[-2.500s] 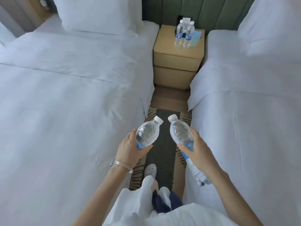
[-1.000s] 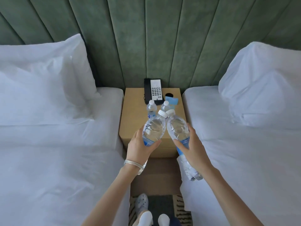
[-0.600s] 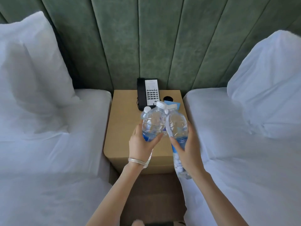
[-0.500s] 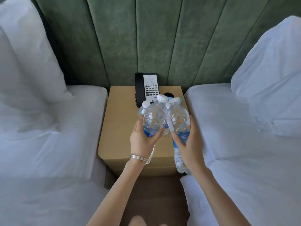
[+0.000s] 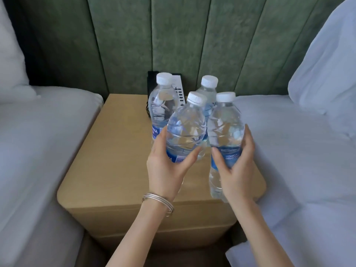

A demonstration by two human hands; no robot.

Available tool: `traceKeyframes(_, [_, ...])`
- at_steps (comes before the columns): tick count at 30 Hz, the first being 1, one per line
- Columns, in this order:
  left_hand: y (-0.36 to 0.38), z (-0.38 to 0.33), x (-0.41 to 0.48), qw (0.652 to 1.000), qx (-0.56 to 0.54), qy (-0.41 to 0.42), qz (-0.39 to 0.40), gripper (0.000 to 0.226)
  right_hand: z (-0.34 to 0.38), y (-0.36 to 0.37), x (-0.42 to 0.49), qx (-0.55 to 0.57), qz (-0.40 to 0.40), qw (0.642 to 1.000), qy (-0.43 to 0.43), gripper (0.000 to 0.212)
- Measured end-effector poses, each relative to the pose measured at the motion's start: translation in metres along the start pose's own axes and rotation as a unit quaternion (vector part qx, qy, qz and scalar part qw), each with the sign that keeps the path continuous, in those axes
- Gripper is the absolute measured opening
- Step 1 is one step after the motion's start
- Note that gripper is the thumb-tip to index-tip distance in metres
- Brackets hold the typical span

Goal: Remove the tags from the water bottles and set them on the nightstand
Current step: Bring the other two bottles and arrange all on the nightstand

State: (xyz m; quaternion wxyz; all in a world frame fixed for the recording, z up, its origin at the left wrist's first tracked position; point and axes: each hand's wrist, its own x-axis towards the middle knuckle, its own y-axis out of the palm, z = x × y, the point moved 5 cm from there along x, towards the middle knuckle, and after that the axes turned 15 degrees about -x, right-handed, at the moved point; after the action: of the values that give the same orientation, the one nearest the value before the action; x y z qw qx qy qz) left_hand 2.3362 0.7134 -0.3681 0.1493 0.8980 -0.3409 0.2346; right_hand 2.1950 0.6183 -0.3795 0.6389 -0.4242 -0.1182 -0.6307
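My left hand (image 5: 165,170) grips a clear water bottle (image 5: 185,128) with a white cap and blue label, held above the tan nightstand (image 5: 115,151). My right hand (image 5: 237,170) grips a second, like bottle (image 5: 224,124) just to its right, its base near the nightstand's front right. Two more bottles stand on the nightstand behind them: one at the left (image 5: 162,105), one at the right (image 5: 208,89), partly hidden. I see no tags on any bottle.
A black and white telephone (image 5: 178,87) stands at the back of the nightstand, behind the bottles. White beds flank it, left (image 5: 38,141) and right (image 5: 298,151), each with a pillow. A green padded headboard (image 5: 173,35) fills the back.
I have come closer to the nightstand. Both hands have carried their bottles forward and lower over its top, up to the two standing bottles.
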Motion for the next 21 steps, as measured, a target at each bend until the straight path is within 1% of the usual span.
traceKeyframes(5, [0.008,0.011,-0.011,0.997,-0.02,0.079,-0.015,0.063,-0.019,0.007,0.0,0.034,-0.085,0.995,-0.05,0.076])
traceKeyframes(8, [0.008,0.02,-0.012,0.992,-0.063,0.091,-0.062,0.058,-0.03,0.007,0.004,0.03,-0.113,0.991,-0.066,0.077])
traceKeyframes(10, [0.01,0.022,-0.009,0.991,-0.06,0.089,-0.077,0.058,-0.035,0.007,0.009,0.028,-0.114,0.991,-0.061,0.077])
traceKeyframes(14, [0.02,0.021,-0.004,0.994,-0.04,0.075,-0.075,0.055,-0.038,0.01,0.017,0.039,-0.083,0.995,-0.025,0.08])
traceKeyframes(17, [0.021,0.024,-0.003,0.993,-0.027,0.079,-0.079,0.055,-0.04,0.011,0.018,0.042,-0.052,0.998,-0.014,0.082])
traceKeyframes(18, [0.021,0.024,-0.004,0.993,-0.027,0.08,-0.079,0.054,-0.041,0.011,0.015,0.03,-0.032,0.999,-0.016,0.083])
traceKeyframes(21, [0.02,0.025,-0.004,0.994,-0.021,0.082,-0.065,0.055,-0.047,0.013,-0.002,-0.052,0.028,0.998,-0.009,0.087])
